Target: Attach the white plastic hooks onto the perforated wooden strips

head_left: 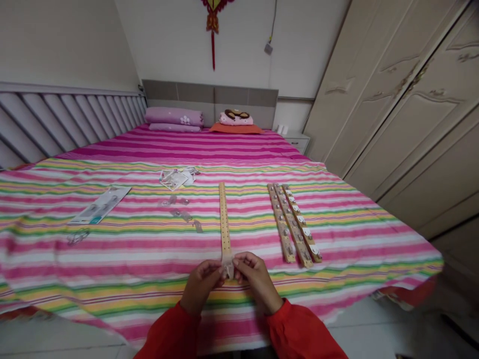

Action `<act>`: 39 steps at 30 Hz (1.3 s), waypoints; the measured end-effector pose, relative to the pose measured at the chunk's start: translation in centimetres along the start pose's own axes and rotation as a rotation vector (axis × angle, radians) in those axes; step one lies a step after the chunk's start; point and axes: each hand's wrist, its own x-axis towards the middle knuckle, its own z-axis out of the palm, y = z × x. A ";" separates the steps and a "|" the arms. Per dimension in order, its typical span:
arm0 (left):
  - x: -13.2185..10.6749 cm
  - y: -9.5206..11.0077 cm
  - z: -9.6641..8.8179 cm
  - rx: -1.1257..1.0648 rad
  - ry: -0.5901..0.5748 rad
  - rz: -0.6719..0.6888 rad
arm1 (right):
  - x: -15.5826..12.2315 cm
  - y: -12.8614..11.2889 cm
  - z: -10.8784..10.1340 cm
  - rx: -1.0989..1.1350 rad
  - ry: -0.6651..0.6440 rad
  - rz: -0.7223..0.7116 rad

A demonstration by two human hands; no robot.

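Observation:
A light wooden strip with rows of small holes (224, 219) lies lengthwise on the striped cloth. At its near end is a clear adhesive hook (228, 270), a see-through square with a small metal part. My left hand (203, 284) pinches the hook's left edge, and my right hand (256, 279) grips it from the right. The fingertips partly cover the hook, so I cannot tell whether it is stuck down. Left of the strip lie several loose clear hooks (186, 216). To the right, three strips (295, 227) lie side by side with hooks along them.
A clear package with hooks (102, 205) lies at the left, with a few metal rings or hooks (78, 236) just below. Plastic scraps (177, 178) are heaped farther back. The striped cloth (149, 249) covers the bed; pillows (174, 117) and a headboard (247, 99) stand behind.

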 end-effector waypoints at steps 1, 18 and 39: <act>0.1 0.1 0.2 0.000 0.008 0.007 | 0.1 0.0 0.1 -0.002 -0.002 -0.006; 2.0 0.4 1.0 0.062 0.069 0.097 | 3.3 1.6 0.4 -0.101 0.110 0.003; 2.4 0.0 1.4 0.114 0.115 0.091 | 3.6 2.4 0.4 -0.088 0.141 -0.008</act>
